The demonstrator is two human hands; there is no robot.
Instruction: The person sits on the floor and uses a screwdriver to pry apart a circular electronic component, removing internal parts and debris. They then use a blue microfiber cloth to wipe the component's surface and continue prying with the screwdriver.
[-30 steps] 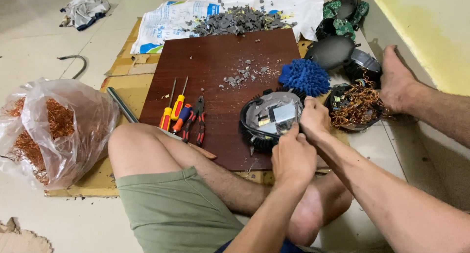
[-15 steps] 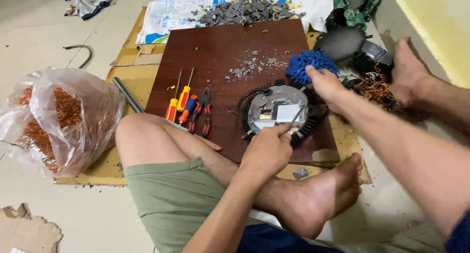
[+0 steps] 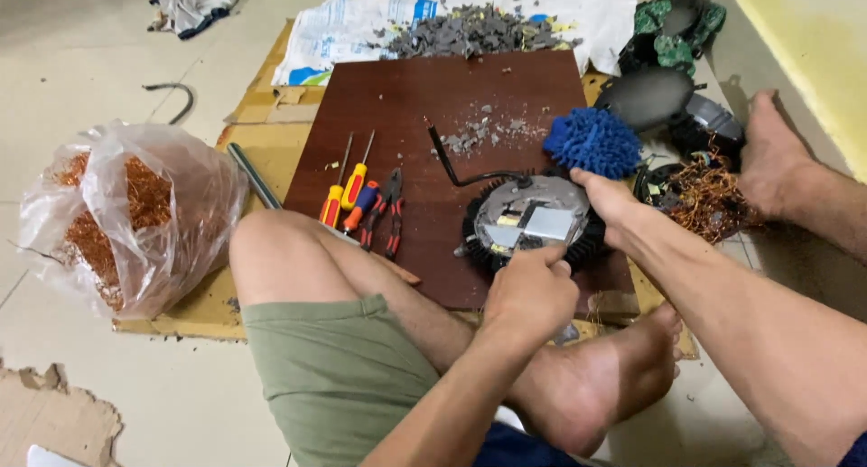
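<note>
**Both hands on the round finned unit, scrap all around**

The person sits on the floor with the round black finned unit (image 3: 533, 223) on the brown board (image 3: 433, 115), just past the knee. Left hand (image 3: 528, 291) is curled into a tight fist at the unit's near edge, fingers closed; whether it pinches a small tool can't be made out. Right hand (image 3: 610, 205) grips the unit's far right rim, fingers wrapped narrow around it, right beside a blue fuzzy mop head (image 3: 591, 142).

Containers: a clear plastic bag (image 3: 135, 214) on the left is stuffed with copper wire. More tangled copper (image 3: 704, 196) sits in a dark housing on the right. Screwdrivers (image 3: 348, 187) and pliers (image 3: 386, 210) lie on the board.
</note>
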